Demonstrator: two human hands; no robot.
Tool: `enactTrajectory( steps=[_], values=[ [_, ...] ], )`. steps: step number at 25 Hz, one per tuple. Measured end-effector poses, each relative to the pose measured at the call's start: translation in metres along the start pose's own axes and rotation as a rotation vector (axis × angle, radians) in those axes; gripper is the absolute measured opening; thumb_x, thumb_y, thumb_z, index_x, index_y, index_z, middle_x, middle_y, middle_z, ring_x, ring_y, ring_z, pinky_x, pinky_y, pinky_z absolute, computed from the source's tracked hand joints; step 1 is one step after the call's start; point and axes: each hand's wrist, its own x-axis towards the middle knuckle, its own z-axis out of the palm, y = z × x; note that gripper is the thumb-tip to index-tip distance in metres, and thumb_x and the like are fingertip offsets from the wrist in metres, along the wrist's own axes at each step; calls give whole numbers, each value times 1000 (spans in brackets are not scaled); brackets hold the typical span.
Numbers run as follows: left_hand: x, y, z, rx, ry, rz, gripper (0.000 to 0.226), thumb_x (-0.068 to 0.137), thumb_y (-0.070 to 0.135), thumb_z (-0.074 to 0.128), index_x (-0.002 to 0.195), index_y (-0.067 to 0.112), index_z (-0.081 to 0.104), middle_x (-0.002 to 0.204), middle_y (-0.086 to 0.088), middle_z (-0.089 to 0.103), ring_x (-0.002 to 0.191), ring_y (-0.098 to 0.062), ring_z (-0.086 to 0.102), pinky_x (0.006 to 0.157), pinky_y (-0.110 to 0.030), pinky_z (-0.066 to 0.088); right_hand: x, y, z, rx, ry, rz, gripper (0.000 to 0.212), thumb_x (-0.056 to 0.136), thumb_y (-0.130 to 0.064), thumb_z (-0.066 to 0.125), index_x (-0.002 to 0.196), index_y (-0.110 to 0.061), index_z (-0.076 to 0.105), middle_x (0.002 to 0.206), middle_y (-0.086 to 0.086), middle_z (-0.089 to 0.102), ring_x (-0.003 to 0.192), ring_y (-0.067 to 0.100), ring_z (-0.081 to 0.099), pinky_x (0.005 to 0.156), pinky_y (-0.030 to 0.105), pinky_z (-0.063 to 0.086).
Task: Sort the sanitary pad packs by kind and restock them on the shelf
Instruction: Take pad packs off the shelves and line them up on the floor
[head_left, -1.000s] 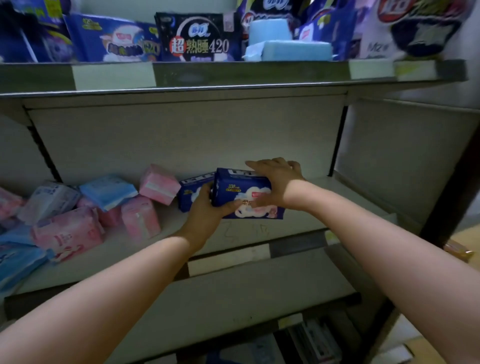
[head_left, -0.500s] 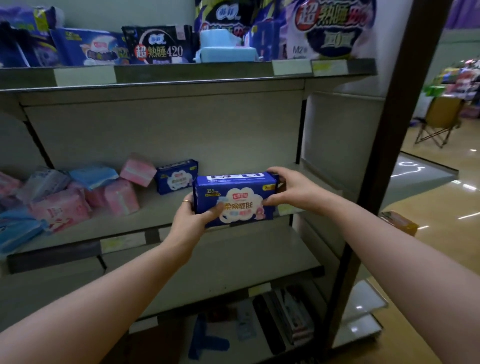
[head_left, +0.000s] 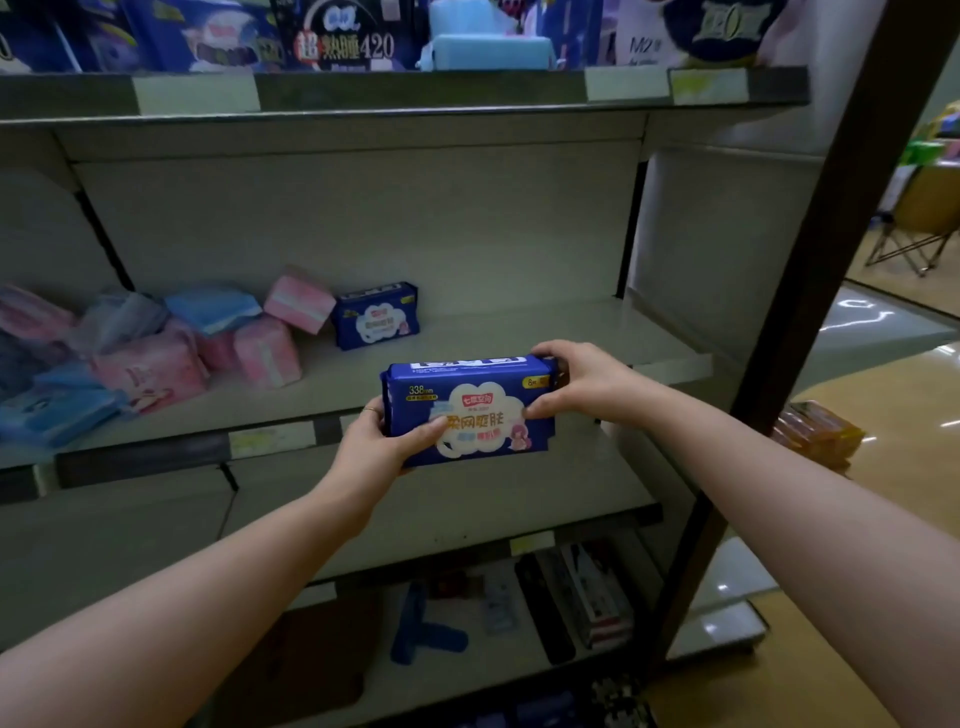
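Both hands, left hand (head_left: 382, 444) and right hand (head_left: 576, 382), are gripping the ends of a dark blue pack (head_left: 467, 410) just off the middle shelf (head_left: 519, 338), with one matching blue pack (head_left: 376, 322) standing there already and the pink and light-blue pile (head_left: 156, 348) looking pretty unsorted.

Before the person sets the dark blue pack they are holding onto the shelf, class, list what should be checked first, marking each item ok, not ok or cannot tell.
1. Held blue pack secure, left grip on its left end and right grip on its right end: ok.
2. Printed front faces the camera, so its kind can be read: ok.
3. Matching blue pack already stands on the middle shelf: ok.
4. Bare shelf space to the right of that pack: ok.
5. Pink packs lie left of that space: ok.
6. Both blue packs give the same length: cannot tell, as the far print is too small.
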Motion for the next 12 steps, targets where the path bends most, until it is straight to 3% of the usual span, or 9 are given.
enactTrajectory(
  steps=[7,12],
  values=[
    [17,-35,-47,25,14,-57,32,79,21,70,106,20,53,94,8,66,84,-5,64,61,-15,50,28,-2,60,49,6,72,71,74,-15,76,135,-11,40,125,5,55,105,15,58,82,29,54],
    [19,-80,-80,44,-15,-151,45,79,22,69,119,15,50,104,1,66,88,-8,64,70,-18,51,35,5,117,80,-12,127,69,71,-13,78,131,-13,44,115,1,58,98,16,60,78,26,53]
  ],
)
